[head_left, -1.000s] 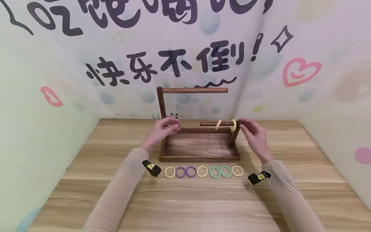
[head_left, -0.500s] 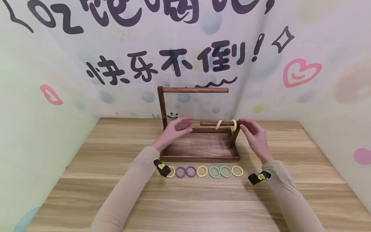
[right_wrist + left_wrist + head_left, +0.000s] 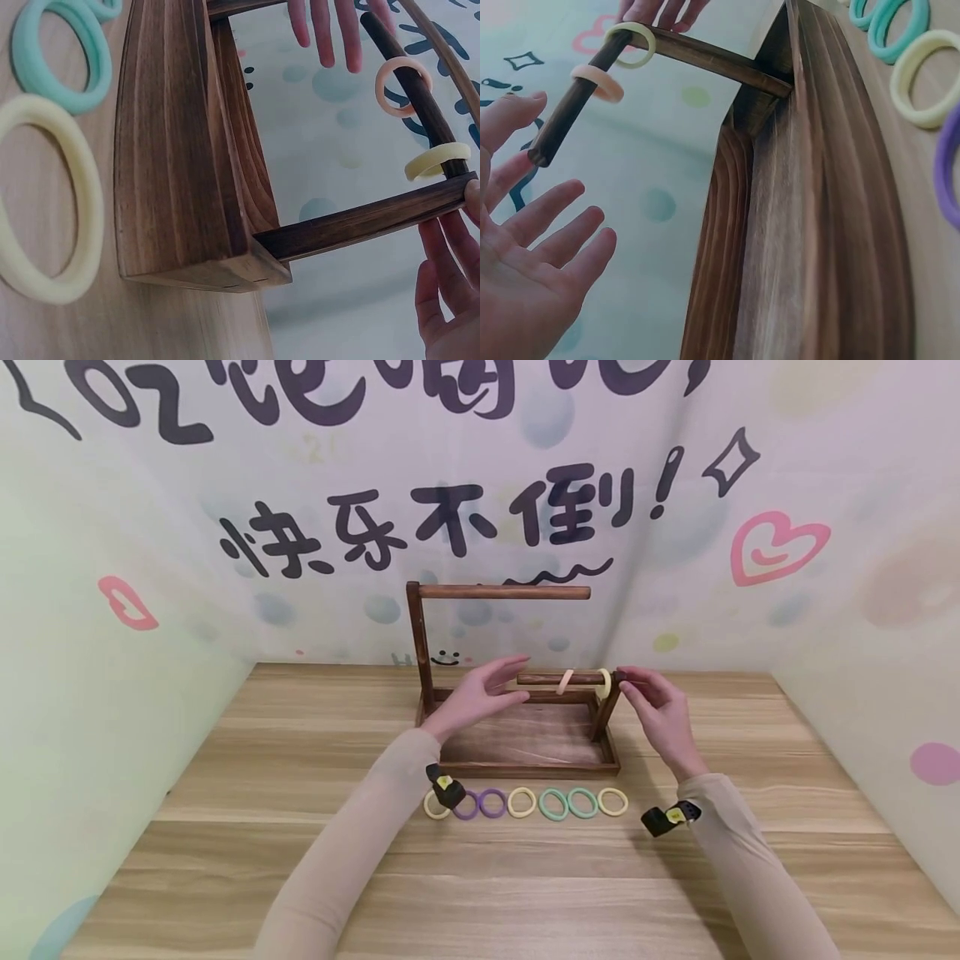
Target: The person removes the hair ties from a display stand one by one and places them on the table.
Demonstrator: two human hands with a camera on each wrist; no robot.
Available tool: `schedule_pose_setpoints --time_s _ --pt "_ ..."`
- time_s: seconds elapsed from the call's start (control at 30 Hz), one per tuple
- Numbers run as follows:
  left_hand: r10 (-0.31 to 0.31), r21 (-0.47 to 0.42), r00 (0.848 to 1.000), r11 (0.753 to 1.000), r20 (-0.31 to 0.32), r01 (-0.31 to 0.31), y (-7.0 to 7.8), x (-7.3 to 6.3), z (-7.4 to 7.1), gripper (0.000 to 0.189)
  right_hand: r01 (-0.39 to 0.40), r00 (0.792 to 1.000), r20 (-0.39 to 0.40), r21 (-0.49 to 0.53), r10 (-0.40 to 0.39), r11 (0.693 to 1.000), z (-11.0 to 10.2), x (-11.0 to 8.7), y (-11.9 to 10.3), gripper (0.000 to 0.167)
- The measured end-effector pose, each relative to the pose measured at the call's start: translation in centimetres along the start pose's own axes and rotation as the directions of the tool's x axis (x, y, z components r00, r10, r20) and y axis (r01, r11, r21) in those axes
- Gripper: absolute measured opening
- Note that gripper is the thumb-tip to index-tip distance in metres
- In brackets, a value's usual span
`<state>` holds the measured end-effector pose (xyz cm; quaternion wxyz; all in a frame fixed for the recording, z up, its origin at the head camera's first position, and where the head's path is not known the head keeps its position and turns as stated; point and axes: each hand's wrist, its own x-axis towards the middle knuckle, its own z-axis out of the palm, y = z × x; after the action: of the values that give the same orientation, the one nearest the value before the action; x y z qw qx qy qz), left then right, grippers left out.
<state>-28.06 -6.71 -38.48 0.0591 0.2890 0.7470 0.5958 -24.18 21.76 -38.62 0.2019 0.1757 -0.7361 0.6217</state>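
Note:
A dark wooden stand with a tray base (image 3: 517, 770) carries a long upper rod (image 3: 506, 593) and a shorter lower rod (image 3: 543, 680). On the lower rod hang a pink ring (image 3: 566, 682) and, closer to its post (image 3: 604, 714), a pale yellow ring (image 3: 604, 683). My left hand (image 3: 483, 696) holds nothing; its spread fingers and thumb are around the lower rod's free end (image 3: 541, 154). At the other end my right hand (image 3: 660, 714) pinches the top of the short post between thumb and fingers (image 3: 450, 255).
In front of the stand, a row of rings lies on the wooden table (image 3: 525, 877): purple rings (image 3: 492, 803), green rings (image 3: 553, 805) and yellow rings (image 3: 522, 802). My left wrist camera (image 3: 446, 787) overlaps the row's left end. A printed wall cloth (image 3: 337, 618) hangs behind.
My left hand has moved right, from beside the tall post to the lower rod's free end, and its fingers have spread. My right hand stays on the short post.

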Motion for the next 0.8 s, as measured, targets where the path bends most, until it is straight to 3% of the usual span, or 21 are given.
schedule_pose_setpoints --time_s 0.2,0.5,0.8 --pt "0.014 0.045 1.0 0.999 0.027 -0.015 0.4 1.0 0.6 0.058 -0.011 1.0 0.004 0.011 0.011 1.0 -0.1 0.0 0.2 0.025" --pt "0.104 0.159 0.992 0.981 0.071 -0.114 0.5 2.3 1.9 0.056 -0.017 1.0 0.008 0.021 0.017 1.0 -0.2 0.1 0.2 0.026" --pt "0.084 0.144 0.992 0.985 0.09 -0.097 0.9 3.6 2.6 0.049 -0.033 0.999 0.003 0.042 0.033 0.999 -0.2 0.1 0.1 0.026"
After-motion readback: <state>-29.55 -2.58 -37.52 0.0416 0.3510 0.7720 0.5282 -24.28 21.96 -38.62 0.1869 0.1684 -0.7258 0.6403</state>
